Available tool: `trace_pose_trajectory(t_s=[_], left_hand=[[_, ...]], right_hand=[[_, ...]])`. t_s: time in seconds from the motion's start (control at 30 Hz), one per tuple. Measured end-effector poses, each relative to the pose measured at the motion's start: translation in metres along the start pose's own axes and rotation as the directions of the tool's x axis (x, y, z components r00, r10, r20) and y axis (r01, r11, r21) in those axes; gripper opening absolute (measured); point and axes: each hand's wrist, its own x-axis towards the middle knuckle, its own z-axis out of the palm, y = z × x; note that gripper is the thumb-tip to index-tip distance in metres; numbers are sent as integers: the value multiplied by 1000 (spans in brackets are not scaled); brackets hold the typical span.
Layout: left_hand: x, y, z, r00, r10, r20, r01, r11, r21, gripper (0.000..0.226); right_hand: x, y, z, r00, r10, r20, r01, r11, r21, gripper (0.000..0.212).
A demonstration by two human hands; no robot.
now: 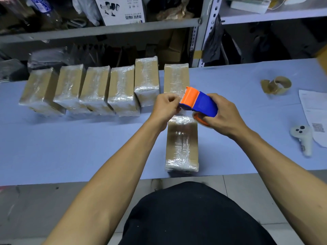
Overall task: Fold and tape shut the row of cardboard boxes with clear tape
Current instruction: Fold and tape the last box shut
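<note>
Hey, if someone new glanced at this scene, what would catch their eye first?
Probably the bright orange-and-blue tape dispenser at centre, gripped by the right hand while the left hand pinches at its orange front end. Just below it a taped cardboard box lies alone near the table's front edge. Behind, a row of tape-wrapped boxes lines the blue table.

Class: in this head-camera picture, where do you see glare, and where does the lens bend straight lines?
Head view: glare glints off the clear tape on the near box and the row of boxes; wide-angle distortion bows the table edge and the shelf; the picture's corners look soft.
</note>
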Motion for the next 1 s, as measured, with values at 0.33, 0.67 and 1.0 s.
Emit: trace_pose_trajectory(t_s=[0.33,0.67,1.0], left_hand=[[16,-59,-47,959,-164,-232,174,984,24,16],[19,-94,-15,919,-306,-249,293,952,-90,19],[24,-92,2,906,-352,-233,362,932,0,54]], right_hand=[[-12,57,-22,986,91,142,-54,968,-245,36],[-20,72,-2,957,218,190,-173,959,-226,39],[-26,81,3,952,239,192,-199,958,-207,44]])
